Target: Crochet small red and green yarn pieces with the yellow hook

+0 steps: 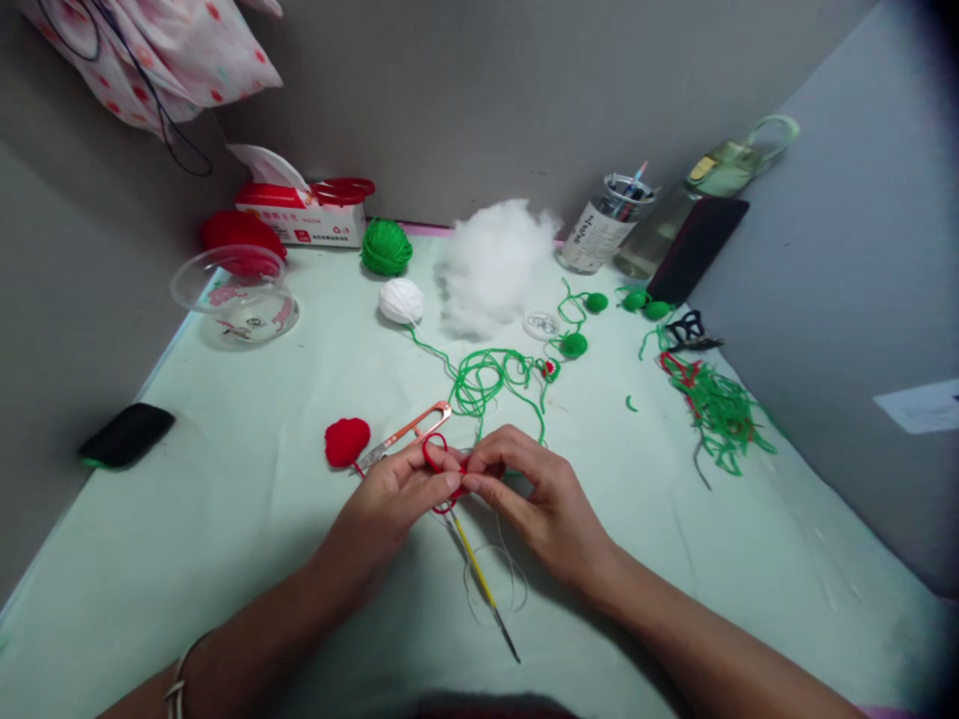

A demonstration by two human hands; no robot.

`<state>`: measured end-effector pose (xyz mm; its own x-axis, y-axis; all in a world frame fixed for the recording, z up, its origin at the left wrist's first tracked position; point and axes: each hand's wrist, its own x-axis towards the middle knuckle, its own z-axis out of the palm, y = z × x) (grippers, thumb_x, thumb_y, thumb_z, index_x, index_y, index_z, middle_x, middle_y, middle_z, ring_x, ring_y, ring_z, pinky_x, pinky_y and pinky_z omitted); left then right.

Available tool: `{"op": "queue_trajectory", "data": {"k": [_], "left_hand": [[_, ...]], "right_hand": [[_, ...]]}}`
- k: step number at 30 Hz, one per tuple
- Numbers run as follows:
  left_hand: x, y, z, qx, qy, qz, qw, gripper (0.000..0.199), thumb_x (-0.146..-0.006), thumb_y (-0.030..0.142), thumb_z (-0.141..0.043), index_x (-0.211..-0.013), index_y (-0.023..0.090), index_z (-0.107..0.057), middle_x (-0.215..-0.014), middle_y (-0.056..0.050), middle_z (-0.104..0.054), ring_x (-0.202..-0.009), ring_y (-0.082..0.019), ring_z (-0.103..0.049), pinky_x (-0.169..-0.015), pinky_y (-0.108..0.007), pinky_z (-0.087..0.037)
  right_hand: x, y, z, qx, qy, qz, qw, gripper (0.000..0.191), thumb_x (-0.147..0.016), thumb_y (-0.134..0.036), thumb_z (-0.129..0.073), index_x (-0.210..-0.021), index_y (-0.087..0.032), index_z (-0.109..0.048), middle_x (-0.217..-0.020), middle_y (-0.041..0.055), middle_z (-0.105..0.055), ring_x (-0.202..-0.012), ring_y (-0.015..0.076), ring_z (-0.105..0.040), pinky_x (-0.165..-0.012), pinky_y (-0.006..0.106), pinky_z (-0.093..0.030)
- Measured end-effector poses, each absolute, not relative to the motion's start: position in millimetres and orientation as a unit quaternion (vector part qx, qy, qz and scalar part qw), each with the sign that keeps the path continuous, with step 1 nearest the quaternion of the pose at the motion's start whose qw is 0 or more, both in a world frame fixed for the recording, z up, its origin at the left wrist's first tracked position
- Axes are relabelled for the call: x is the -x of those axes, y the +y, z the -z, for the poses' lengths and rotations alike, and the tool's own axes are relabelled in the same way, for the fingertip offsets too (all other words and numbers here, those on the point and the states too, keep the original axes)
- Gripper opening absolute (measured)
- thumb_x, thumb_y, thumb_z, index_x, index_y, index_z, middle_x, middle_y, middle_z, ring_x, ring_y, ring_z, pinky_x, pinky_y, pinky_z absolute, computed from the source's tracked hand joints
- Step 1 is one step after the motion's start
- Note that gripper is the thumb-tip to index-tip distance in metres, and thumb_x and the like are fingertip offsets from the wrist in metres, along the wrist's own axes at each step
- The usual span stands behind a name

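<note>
The left hand [405, 487] and right hand [540, 504] pinch red yarn [459, 489] between closed thumbs and fingertips. The yellow crochet hook [474, 559] extends from just below the grip, its long axis slanting far left to near right, dark end nearest; whether fingers hold it, I cannot tell.

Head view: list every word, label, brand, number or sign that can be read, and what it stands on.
"YGSH", or close to it: tissue box, after Chinese characters too blurred to quote.
A small triangle, perhaps a recycling sign: same box, right end.
Pen jar: label characters too blurred.
Scissors: marks too small.
Plastic bowl, wall paper: print unreadable.
</note>
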<state>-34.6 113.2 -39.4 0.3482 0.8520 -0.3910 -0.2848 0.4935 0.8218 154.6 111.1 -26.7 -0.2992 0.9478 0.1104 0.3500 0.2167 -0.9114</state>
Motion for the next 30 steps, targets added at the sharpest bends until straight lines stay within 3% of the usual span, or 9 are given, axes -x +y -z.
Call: {"op": "queue_trajectory", "data": {"k": [6, 10, 15, 18, 21, 26, 30], "left_hand": [[34.6, 114.1, 41.0, -0.354, 0.440, -0.377, 0.734, 0.024, -0.080, 0.036, -0.084, -0.072, 0.019, -0.069, -0.100, -0.005, -0.072, -0.092, -0.021, -0.064, -0.088, -0.032, -0.050], [35.2, 114.3, 39.7, -0.331, 0.466, -0.382, 0.726, 0.023, -0.078, 0.033, -0.082, -0.071, 0.019, -0.066, -0.104, -0.006, -0.074, -0.087, -0.019, -0.065, -0.083, -0.032, -0.050], [36.2, 113.9, 37.5, -0.313, 0.472, -0.380, 0.731, 0.021, -0.074, 0.028, -0.081, -0.069, 0.019, -0.063, -0.113, -0.009, -0.076, -0.096, -0.023, -0.069, -0.091, -0.034, -0.050], [36.0, 114.2, 37.7, -0.317, 0.460, -0.384, 0.735, 0.020, -0.075, 0.028, -0.081, -0.071, 0.019, -0.064, -0.097, -0.005, -0.074, -0.083, -0.019, -0.067, -0.084, -0.034, -0.052], [35.6, 115.3, 39.5, -0.321, 0.446, -0.380, 0.745, 0.021, -0.075, 0.029, -0.083, -0.075, 0.019, -0.065, -0.081, 0.001, -0.066, -0.075, -0.017, -0.066, -0.081, -0.033, -0.053], [36.4, 116.6, 42.2, -0.336, 0.423, -0.375, 0.754, 0.022, -0.076, 0.031, -0.084, -0.077, 0.019, -0.066, -0.080, 0.001, -0.065, -0.074, -0.016, -0.065, -0.079, -0.031, -0.055], [36.3, 115.3, 40.3, -0.336, 0.435, -0.375, 0.747, 0.019, -0.078, 0.030, -0.082, -0.079, 0.019, -0.065, -0.080, 0.001, -0.064, -0.073, -0.015, -0.064, -0.078, -0.031, -0.054]], "right_hand": [[-154.1, 111.7, 26.2, 0.482, -0.671, -0.435, 0.358, 0.015, -0.091, -0.014, -0.067, -0.077, -0.020, -0.067, -0.082, 0.0021, -0.067, -0.075, 0.0148, -0.061, -0.069, 0.029, -0.051], [-154.4, 112.7, 26.4, 0.491, -0.659, -0.443, 0.358, 0.013, -0.089, -0.015, -0.067, -0.078, -0.020, -0.071, -0.084, 0.0036, -0.069, -0.075, 0.0154, -0.062, -0.069, 0.030, -0.052], [-154.5, 112.9, 26.0, 0.493, -0.656, -0.434, 0.372, 0.013, -0.085, -0.013, -0.065, -0.076, -0.021, -0.070, -0.083, 0.0032, -0.068, -0.074, 0.0150, -0.061, -0.068, 0.029, -0.052], [-153.3, 112.0, 24.3, 0.503, -0.639, -0.437, 0.385, 0.013, -0.082, -0.012, -0.065, -0.073, -0.021, -0.067, -0.081, 0.0023, -0.067, -0.073, 0.0149, -0.061, -0.066, 0.029, -0.051], [-151.8, 112.1, 23.2, 0.487, -0.572, -0.519, 0.407, 0.012, -0.083, -0.017, -0.070, -0.073, -0.021, -0.065, -0.087, 0.0039, -0.072, -0.074, 0.0146, -0.064, -0.067, 0.029, -0.053], [-152.4, 116.4, 25.1, 0.417, -0.412, -0.710, 0.389, 0.025, -0.084, -0.035, -0.083, -0.079, -0.020, -0.064, -0.074, 0.0006, -0.071, -0.054, 0.0093, -0.057, -0.052, 0.024, -0.047], [-155.6, 118.4, 24.6, 0.431, -0.424, -0.705, 0.371, 0.029, -0.083, -0.041, -0.086, -0.090, -0.021, -0.065, -0.066, -0.0042, -0.064, -0.054, 0.0099, -0.056, -0.054, 0.025, -0.047]]}}
